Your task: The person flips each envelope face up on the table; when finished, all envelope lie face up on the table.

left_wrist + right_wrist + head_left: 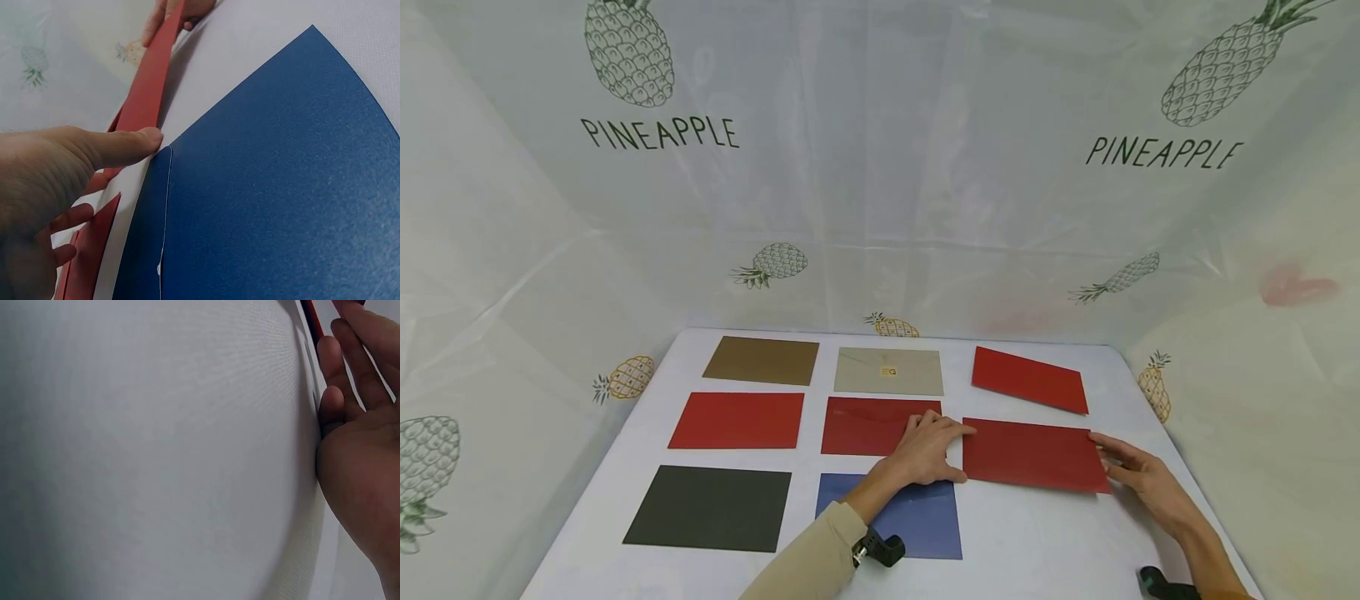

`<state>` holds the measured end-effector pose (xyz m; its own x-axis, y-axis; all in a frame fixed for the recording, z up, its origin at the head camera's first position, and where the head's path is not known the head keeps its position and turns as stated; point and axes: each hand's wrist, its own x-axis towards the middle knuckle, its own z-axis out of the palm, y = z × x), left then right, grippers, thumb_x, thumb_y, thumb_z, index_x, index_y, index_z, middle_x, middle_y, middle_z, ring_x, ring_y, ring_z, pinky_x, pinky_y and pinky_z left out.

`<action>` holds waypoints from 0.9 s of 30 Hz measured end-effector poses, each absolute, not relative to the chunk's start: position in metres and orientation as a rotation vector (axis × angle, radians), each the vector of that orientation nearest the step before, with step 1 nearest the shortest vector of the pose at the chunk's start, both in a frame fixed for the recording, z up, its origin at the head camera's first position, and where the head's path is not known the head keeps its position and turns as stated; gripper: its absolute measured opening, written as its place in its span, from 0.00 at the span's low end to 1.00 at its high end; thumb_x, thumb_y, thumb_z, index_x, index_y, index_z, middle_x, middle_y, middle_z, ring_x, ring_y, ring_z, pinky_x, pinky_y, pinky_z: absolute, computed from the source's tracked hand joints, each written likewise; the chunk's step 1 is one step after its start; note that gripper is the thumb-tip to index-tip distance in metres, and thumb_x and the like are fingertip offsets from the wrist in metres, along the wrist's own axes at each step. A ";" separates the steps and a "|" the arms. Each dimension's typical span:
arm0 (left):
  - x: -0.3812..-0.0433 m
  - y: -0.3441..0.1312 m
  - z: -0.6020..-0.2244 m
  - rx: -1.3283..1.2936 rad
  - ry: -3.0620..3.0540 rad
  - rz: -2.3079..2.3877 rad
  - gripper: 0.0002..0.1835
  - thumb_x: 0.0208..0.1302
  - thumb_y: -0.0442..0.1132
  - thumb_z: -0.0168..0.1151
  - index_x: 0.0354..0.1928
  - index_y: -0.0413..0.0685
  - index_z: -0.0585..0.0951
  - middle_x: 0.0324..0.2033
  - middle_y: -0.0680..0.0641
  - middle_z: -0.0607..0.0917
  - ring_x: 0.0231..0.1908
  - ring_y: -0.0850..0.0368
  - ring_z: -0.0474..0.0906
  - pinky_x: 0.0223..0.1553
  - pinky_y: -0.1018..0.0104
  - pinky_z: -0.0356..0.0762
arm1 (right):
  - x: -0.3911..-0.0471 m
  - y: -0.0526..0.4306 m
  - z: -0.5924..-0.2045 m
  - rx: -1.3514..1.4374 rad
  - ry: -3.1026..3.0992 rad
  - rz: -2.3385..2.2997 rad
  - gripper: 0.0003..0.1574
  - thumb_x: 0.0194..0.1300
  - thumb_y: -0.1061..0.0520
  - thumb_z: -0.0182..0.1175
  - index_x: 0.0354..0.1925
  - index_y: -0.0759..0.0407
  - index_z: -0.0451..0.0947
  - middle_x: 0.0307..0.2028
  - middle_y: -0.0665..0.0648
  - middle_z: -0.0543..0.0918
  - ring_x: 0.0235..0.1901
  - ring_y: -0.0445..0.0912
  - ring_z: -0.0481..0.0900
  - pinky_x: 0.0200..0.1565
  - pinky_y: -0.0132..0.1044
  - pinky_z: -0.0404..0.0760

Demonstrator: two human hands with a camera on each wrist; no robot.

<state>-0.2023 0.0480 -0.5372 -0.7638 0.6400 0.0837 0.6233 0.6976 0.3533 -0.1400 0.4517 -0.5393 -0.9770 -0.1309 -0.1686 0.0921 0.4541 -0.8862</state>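
Note:
A red envelope (1030,454) is held by its two short ends, slightly raised at the right with a shadow below it. My left hand (925,450) has its thumb and index finger at the left end, around the two corners. At the opposite end, my right hand (1146,483) pinches the edge between thumb and fingers. Beneath my left wrist lies a blue envelope (269,169) with a flap seam. Another red envelope (861,425) is partly covered by my left fingers. In the right wrist view, fingers (331,359) curl near a narrow red edge.
Flat rectangles lie in rows on the white table (1045,550): brown (760,361), beige with a small gold mark (887,372), red at back right (1030,379), red at left (737,421), and dark green (709,508). A pineapple-print sheet (880,183) encloses the table.

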 end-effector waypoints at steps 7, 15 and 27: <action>-0.205 0.042 -0.537 1.065 2.766 0.680 0.39 0.55 0.61 0.74 0.70 0.72 0.72 0.62 0.59 0.78 0.55 0.61 0.66 0.52 0.57 0.61 | -0.140 0.454 -0.540 -0.045 2.524 -1.507 0.34 0.76 0.47 0.55 0.74 0.55 0.65 0.65 0.37 0.69 0.57 0.21 0.66 0.50 0.19 0.69; -0.210 0.033 -0.536 1.100 2.682 0.834 0.34 0.61 0.64 0.66 0.69 0.69 0.74 0.60 0.61 0.80 0.56 0.62 0.67 0.52 0.58 0.60 | -0.138 0.457 -0.540 -0.031 2.542 -1.471 0.33 0.77 0.43 0.51 0.74 0.51 0.66 0.71 0.42 0.64 0.58 0.16 0.55 0.50 0.15 0.64; -0.215 0.033 -0.530 1.074 2.682 1.145 0.23 0.70 0.62 0.57 0.61 0.65 0.82 0.40 0.62 0.86 0.42 0.65 0.78 0.48 0.64 0.65 | -0.139 0.455 -0.538 0.000 2.567 -1.461 0.31 0.79 0.43 0.48 0.72 0.53 0.69 0.67 0.36 0.70 0.56 0.16 0.59 0.50 0.17 0.68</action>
<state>-0.2150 0.0327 -0.5303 -0.7606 0.6088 0.2257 0.5840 0.4895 0.6476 -0.1389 0.4555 -0.5384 -0.9824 -0.0924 -0.1625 0.0925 0.5150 -0.8522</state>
